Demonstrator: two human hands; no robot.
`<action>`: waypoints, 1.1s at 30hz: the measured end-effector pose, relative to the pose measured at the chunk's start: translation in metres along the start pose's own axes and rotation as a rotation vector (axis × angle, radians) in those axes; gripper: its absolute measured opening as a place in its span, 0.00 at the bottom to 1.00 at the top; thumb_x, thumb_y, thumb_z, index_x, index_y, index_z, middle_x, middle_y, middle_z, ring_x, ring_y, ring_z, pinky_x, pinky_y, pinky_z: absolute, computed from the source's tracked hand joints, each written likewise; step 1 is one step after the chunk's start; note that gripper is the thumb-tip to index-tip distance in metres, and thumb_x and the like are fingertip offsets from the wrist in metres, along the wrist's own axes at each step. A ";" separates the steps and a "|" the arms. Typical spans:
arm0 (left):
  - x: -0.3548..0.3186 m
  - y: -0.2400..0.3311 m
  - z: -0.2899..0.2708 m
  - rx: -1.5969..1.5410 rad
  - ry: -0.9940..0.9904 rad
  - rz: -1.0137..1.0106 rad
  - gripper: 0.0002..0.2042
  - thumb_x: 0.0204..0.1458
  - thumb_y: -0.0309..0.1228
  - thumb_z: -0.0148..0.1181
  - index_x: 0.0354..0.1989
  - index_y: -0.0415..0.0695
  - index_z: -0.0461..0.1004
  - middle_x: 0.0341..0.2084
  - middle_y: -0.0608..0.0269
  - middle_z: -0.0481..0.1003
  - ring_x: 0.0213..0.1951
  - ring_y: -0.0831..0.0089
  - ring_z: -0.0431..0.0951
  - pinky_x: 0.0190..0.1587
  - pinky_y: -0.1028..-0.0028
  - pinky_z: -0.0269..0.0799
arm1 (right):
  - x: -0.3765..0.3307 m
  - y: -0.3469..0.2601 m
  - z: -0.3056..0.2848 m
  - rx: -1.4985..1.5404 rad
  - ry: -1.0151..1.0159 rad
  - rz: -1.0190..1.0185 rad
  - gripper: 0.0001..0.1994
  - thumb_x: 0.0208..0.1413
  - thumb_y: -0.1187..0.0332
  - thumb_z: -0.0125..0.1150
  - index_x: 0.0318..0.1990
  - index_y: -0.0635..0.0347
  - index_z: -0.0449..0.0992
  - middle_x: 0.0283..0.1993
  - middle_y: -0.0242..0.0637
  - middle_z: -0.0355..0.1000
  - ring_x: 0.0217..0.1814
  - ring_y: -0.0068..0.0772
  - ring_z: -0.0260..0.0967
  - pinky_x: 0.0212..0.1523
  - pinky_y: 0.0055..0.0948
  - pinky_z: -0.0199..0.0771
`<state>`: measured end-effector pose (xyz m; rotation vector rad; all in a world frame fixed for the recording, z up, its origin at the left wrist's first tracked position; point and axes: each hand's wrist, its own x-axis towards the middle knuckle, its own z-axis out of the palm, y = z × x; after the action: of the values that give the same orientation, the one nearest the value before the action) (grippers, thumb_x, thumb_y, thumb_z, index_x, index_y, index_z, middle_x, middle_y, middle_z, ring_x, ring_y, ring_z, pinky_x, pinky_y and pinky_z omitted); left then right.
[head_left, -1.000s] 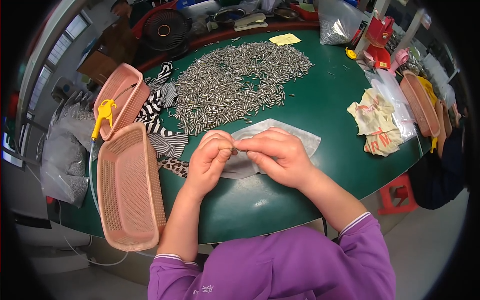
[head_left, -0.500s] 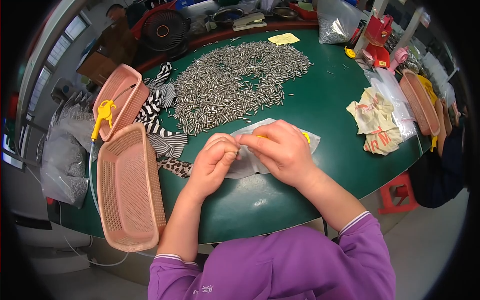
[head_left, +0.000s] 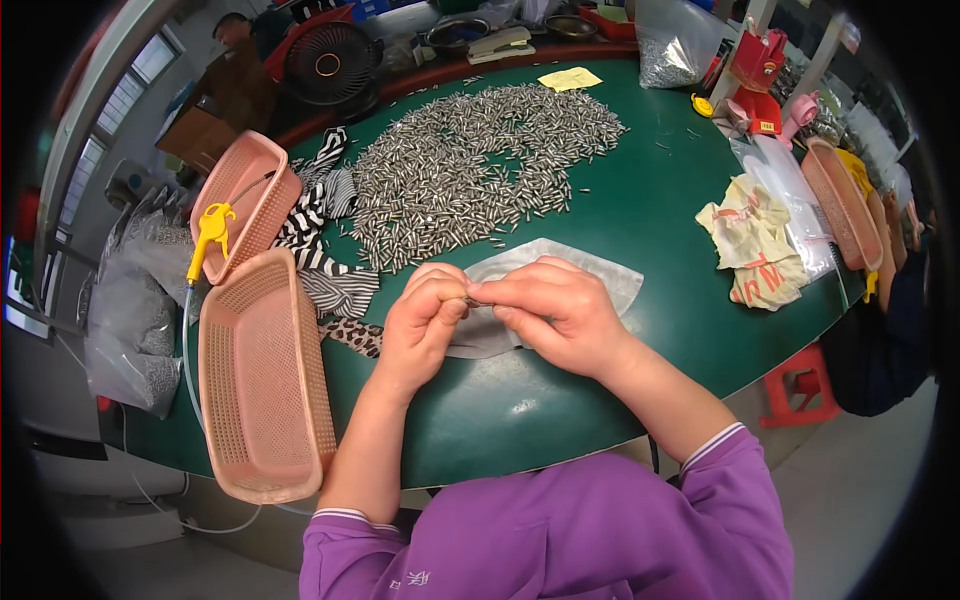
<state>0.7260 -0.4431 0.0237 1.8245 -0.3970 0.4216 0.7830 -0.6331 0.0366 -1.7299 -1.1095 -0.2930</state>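
Both hands meet over a pale grey cloth (head_left: 600,275) near the middle of the table. My left hand (head_left: 425,320) is closed, its thumb and bent forefinger pinching a small metal piece (head_left: 474,302). My right hand (head_left: 565,312) comes in from the other side, its thumb and forefinger also closed at that piece. Fingertips hide most of it. Just beyond the hands spreads a wide heap of small silvery metal pins (head_left: 440,190), several lying loose at its near edge.
At left stand a pink plastic basket (head_left: 265,390) and another pink basket (head_left: 250,165) with a yellow air gun (head_left: 212,235). Striped cloths (head_left: 335,285) lie beside them. Clear bags of parts (head_left: 135,320) sit further left. A crumpled cream cloth (head_left: 750,245) lies right; a black fan (head_left: 330,65) stands behind.
The yellow item showing at my right hand is no longer visible. My right fingers have drawn together at the small metal piece; my left hand stays nearly in place.
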 end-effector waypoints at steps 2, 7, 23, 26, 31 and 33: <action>0.001 0.002 -0.001 -0.006 -0.012 -0.006 0.06 0.57 0.29 0.53 0.29 0.41 0.70 0.27 0.64 0.71 0.38 0.67 0.70 0.44 0.70 0.66 | 0.000 0.000 0.000 -0.019 -0.004 -0.009 0.14 0.47 0.71 0.63 0.43 0.48 0.79 0.34 0.30 0.75 0.36 0.34 0.72 0.37 0.31 0.73; 0.002 0.006 0.003 -0.066 -0.185 -0.059 0.07 0.58 0.29 0.52 0.29 0.41 0.70 0.27 0.65 0.72 0.38 0.68 0.70 0.44 0.70 0.66 | 0.004 -0.002 -0.010 -0.320 0.081 -0.106 0.17 0.45 0.71 0.62 0.46 0.45 0.77 0.34 0.28 0.70 0.34 0.35 0.68 0.32 0.33 0.69; -0.003 -0.007 0.001 -0.212 0.001 -0.017 0.02 0.55 0.26 0.58 0.33 0.41 0.74 0.28 0.66 0.73 0.38 0.70 0.71 0.44 0.73 0.66 | 0.000 -0.008 -0.005 -0.130 -0.001 -0.116 0.22 0.35 0.77 0.63 0.43 0.46 0.79 0.30 0.29 0.70 0.29 0.30 0.71 0.26 0.27 0.71; -0.003 -0.005 0.003 -0.242 0.025 -0.044 0.02 0.55 0.25 0.58 0.34 0.41 0.74 0.29 0.65 0.73 0.37 0.72 0.71 0.42 0.74 0.67 | -0.001 0.002 -0.002 -0.274 0.112 0.011 0.26 0.37 0.76 0.62 0.49 0.44 0.77 0.30 0.27 0.69 0.29 0.28 0.71 0.26 0.27 0.72; -0.004 -0.006 0.003 -0.271 0.047 -0.039 0.02 0.54 0.24 0.58 0.34 0.40 0.74 0.31 0.65 0.73 0.37 0.74 0.71 0.40 0.77 0.69 | 0.001 -0.005 -0.007 -0.174 0.009 -0.143 0.25 0.37 0.79 0.62 0.49 0.48 0.78 0.29 0.30 0.69 0.25 0.29 0.69 0.25 0.27 0.71; -0.004 -0.009 0.002 -0.252 0.047 -0.020 0.02 0.54 0.24 0.59 0.34 0.40 0.74 0.31 0.64 0.73 0.37 0.74 0.71 0.41 0.77 0.69 | 0.001 -0.005 -0.006 -0.204 -0.037 -0.161 0.25 0.35 0.78 0.63 0.47 0.49 0.79 0.29 0.30 0.70 0.26 0.30 0.70 0.26 0.27 0.71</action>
<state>0.7267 -0.4424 0.0135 1.5700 -0.3817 0.3816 0.7809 -0.6372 0.0428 -1.8325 -1.2850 -0.4896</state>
